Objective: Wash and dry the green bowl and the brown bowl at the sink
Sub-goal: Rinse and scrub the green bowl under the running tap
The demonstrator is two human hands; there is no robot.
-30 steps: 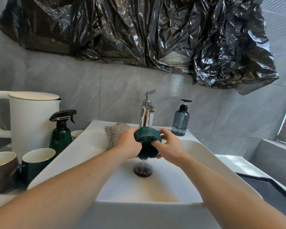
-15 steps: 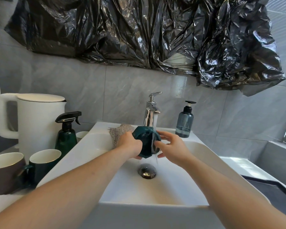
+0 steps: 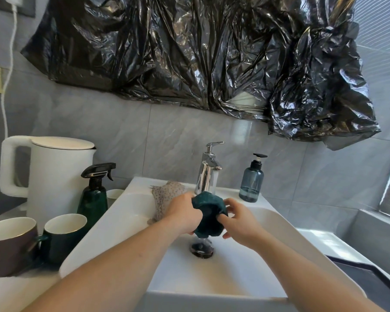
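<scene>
Head view: left hand (image 3: pixel 182 214) and right hand (image 3: pixel 241 222) both curl their fingers round the green bowl (image 3: pixel 208 213), holding it tilted over the sink (image 3: pixel 230 273) drain, just below the tap (image 3: pixel 208 171); the brown bowl (image 3: pixel 8 246) sits on the counter at left, beside a green cup (image 3: pixel 62 235)

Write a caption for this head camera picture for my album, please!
Two hands, left hand and right hand, hold a green bowl under the tap over the white sink.
</scene>
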